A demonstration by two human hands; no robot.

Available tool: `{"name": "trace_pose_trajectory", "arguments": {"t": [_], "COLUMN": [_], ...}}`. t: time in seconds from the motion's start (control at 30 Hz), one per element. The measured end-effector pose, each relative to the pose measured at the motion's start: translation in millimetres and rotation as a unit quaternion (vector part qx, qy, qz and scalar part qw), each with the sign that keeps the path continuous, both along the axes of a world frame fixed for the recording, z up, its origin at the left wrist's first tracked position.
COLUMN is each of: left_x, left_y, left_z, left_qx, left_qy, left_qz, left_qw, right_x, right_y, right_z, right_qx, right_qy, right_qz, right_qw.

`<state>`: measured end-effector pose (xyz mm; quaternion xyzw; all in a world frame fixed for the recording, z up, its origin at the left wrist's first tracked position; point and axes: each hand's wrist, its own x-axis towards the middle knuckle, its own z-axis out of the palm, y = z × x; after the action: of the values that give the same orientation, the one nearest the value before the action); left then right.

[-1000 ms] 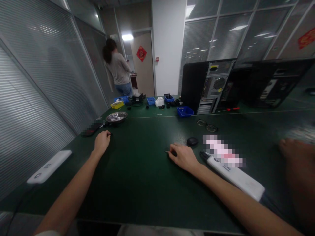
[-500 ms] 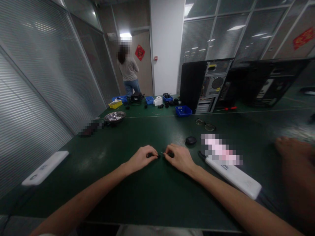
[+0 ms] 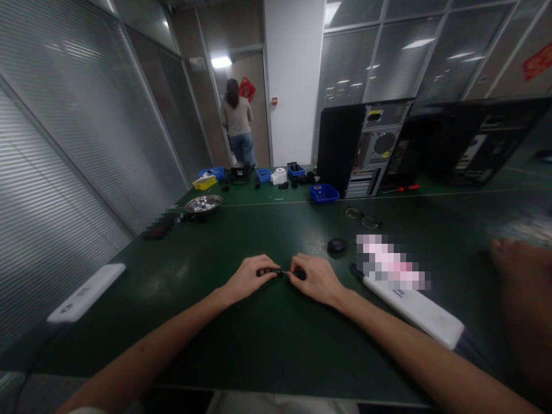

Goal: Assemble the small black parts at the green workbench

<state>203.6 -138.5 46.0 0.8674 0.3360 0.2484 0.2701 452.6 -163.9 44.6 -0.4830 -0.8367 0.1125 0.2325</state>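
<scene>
My left hand [image 3: 252,276] is closed in a pinch around a small black part [image 3: 279,272]. Its exact kind is too small to make out, and fingers cover some of it. Opposite it, my right hand [image 3: 314,277] grips a small tool with a black handle [image 3: 301,274] and a thin metal tip [image 3: 285,272] pointing left. The tip reaches the right end of the black part or very nearly; whether they touch I cannot tell. Both hands are low over the green tabletop [image 3: 241,345].
Beyond my right hand lie a black rounded object [image 3: 337,246], glasses [image 3: 363,217] and a white power strip [image 3: 414,310]. Another white strip [image 3: 86,292] is at left. Farther back are a metal bowl [image 3: 203,204], a blue bin [image 3: 324,194] and a computer case [image 3: 364,149]. Another person's arm [image 3: 524,287] rests at right.
The metal tip in my right hand and the black part in my left have come closer together. The person by the door has shifted right. The view has turned slightly.
</scene>
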Motion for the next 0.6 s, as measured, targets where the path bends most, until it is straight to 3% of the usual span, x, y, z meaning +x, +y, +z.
{"name": "trace_pose_trajectory", "arguments": {"t": [0.27, 0.6], "left_x": [3.4, 5.5], "left_y": [-3.6, -6.4], "left_z": [2.4, 2.9], "left_qx": [0.017, 0.073], "left_qy": [-0.014, 0.057], "left_qz": [-0.039, -0.019], "left_qw": [0.999, 0.996], "right_x": [-7.4, -6.4], "right_y": [-6.5, -3.2], "right_z": [2.0, 5.7], "right_qx": [0.003, 0.015], "right_qy": [-0.009, -0.02], "right_qz": [0.025, -0.003], "right_qw": [1.0, 1.0]}}
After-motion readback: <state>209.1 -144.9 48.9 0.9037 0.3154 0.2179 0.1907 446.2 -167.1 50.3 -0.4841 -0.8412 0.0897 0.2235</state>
